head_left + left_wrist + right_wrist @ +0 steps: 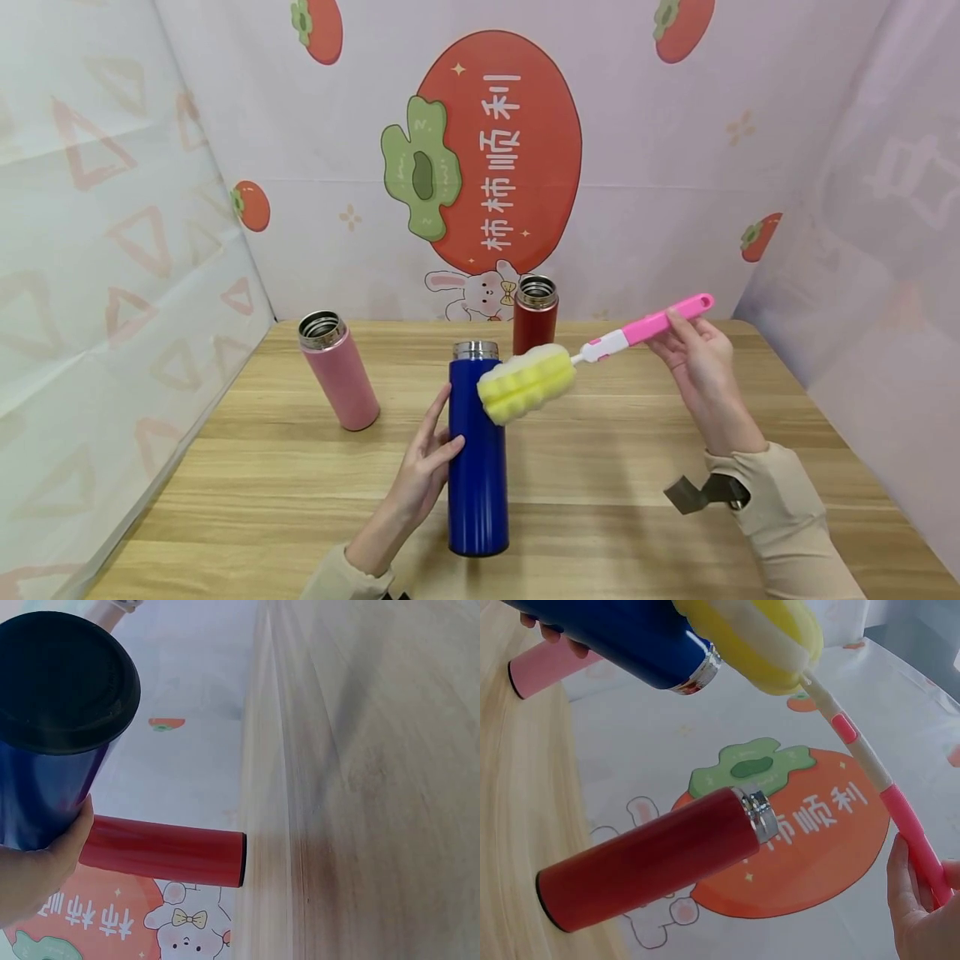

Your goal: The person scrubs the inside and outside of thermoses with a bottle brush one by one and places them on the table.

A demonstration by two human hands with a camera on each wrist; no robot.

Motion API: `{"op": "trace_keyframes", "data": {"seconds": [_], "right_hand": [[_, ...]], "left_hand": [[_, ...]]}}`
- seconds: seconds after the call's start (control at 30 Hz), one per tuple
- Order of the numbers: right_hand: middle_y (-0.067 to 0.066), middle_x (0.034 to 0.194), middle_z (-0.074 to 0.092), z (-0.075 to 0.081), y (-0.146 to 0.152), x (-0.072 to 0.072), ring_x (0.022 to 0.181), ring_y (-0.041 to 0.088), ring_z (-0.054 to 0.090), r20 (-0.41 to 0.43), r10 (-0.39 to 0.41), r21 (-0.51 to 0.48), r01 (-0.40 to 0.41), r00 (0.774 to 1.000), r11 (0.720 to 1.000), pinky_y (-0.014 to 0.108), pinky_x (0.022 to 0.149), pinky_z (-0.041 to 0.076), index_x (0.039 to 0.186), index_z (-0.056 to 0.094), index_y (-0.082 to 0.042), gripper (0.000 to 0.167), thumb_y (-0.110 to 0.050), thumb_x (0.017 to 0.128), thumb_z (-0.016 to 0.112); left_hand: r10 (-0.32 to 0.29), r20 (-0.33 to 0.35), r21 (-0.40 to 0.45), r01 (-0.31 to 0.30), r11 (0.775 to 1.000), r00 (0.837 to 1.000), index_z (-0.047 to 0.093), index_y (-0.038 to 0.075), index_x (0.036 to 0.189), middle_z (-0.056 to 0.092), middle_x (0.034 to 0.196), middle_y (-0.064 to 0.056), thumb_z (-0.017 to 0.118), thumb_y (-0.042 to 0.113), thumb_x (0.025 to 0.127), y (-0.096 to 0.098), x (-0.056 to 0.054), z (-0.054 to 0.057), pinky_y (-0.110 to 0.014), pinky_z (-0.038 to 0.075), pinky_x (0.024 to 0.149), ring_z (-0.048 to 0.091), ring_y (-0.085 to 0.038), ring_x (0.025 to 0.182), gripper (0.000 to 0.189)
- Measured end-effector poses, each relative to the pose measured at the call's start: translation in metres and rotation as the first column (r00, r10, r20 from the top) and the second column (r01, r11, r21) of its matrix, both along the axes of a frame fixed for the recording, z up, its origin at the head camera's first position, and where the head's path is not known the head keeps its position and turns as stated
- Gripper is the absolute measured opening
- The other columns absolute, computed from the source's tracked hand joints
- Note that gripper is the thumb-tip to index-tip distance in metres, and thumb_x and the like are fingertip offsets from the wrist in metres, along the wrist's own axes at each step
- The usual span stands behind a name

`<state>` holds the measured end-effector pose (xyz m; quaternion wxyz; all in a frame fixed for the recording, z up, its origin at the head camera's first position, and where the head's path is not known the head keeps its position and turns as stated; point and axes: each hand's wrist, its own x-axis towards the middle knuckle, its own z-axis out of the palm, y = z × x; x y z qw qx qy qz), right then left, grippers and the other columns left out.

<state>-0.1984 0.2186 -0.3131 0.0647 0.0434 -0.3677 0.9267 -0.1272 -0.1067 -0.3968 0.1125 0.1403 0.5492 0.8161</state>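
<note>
My left hand (pixel 420 471) grips a blue thermos bottle (pixel 480 492) around its side, lifted off the table. Its silver neck is uppermost in the head view, and its dark base (pixel 67 682) shows in the left wrist view. By its pink handle, my right hand (pixel 703 362) holds a bottle brush (pixel 528 385) with a yellow and white sponge head. In the head view the sponge overlaps the blue bottle's upper right side; whether they touch I cannot tell. The sponge appears outside the bottle, near its neck, in the right wrist view.
An uncapped pink thermos bottle (pixel 347 383) stands on the wooden table (pixel 247 492) at the left. Behind the blue bottle stands a red one (pixel 534 329), also uncapped. A printed cloth backdrop (pixel 637 167) rises behind the table, with cloth walls at both sides.
</note>
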Motion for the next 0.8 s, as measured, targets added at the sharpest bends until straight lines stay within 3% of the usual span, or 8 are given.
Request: {"op": "trace_keyframes", "data": {"seconds": [0.37,0.6,0.8], "right_hand": [[0.015,0.079,0.061,0.003,0.004,0.003,0.073,0.023,0.063,0.029,-0.079,-0.109,0.082,0.996,0.991,0.033,0.073,0.05,0.09,0.049,0.004,0.012,-0.001,0.083,0.058],[0.016,0.078,0.061,0.0,0.01,0.009,0.072,0.025,0.064,0.033,-0.098,-0.16,0.102,0.995,0.982,0.035,0.072,0.049,0.09,0.047,0.003,0.012,0.001,0.083,0.056],[0.015,0.081,0.06,-0.005,0.015,0.015,0.074,0.023,0.063,0.022,-0.076,-0.131,0.078,0.997,0.988,0.034,0.074,0.049,0.092,0.046,0.002,0.01,-0.001,0.086,0.053]], "left_hand": [[0.016,-0.025,-0.015,-0.016,1.0,1.0,0.008,0.025,0.143,0.021,0.138,-0.023,0.045,0.004,0.089,0.0,0.001,0.001,-0.037,0.038,0.09,0.039,-0.026,0.117,0.068],[0.076,-0.027,0.01,-0.076,0.997,0.997,0.01,0.026,0.143,0.028,0.133,-0.025,0.047,0.003,0.088,-0.003,-0.002,0.004,-0.036,0.041,0.087,0.046,-0.022,0.111,0.07],[0.145,-0.013,0.016,-0.145,0.989,0.989,0.009,0.025,0.143,0.029,0.131,-0.027,0.046,0.001,0.088,-0.009,-0.006,0.011,-0.036,0.041,0.086,0.048,-0.021,0.107,0.07]]}}
